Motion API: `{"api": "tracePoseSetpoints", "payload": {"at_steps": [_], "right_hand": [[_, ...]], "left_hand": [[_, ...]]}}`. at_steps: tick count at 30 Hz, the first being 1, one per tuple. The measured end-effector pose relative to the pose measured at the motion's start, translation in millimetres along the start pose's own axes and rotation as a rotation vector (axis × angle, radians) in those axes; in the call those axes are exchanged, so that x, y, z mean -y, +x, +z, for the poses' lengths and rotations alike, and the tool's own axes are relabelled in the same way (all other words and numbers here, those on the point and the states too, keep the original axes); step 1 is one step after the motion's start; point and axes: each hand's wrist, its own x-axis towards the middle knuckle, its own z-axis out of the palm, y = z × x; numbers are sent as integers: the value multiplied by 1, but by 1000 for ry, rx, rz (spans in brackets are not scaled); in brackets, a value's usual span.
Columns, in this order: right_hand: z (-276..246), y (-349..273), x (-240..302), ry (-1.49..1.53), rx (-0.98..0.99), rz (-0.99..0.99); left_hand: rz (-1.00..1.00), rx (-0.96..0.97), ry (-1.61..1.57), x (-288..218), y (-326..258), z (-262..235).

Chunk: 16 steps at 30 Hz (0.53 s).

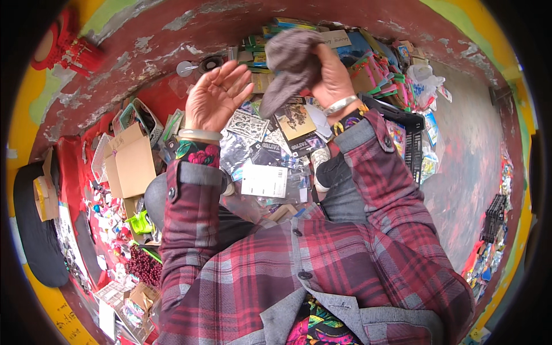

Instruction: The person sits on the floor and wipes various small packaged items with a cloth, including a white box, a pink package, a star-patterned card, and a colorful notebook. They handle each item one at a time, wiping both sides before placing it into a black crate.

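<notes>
A crumpled grey-brown cloth (293,63) hangs from my right hand (333,77), its edges slightly blurred and a loose end drooping toward the pile below. The thumb and fingers are closed on it, some of them hidden behind the fabric. To the left, my left hand (217,96) is raised with the palm up and the fingers spread, holding nothing. Beneath both hands lies a heap of flat packets, among them a black card with a cream picture (296,122), a patterned white sheet (247,125) and a white card with a hole (264,180).
An opened cardboard box (130,161) and a plastic basket (148,122) stand at the left. Stacked colourful packets (374,75) line the wall at the far right, near a black crate (413,141). Dark red beads (144,264) lie at lower left.
</notes>
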Motion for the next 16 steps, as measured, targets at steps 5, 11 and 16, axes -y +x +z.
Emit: {"api": "tracePoseSetpoints", "payload": {"at_steps": [5, 11, 16], "right_hand": [[-30, 7, -11, 193, -62, 89], [-44, 14, -19, 140, -95, 156], [-27, 13, -17, 42, -84, 134]], "left_hand": [[14, -627, 70, 21, 27, -160], [-64, -1152, 91, 99, 35, -270], [17, -1089, -154, 127, 47, -325]]}}
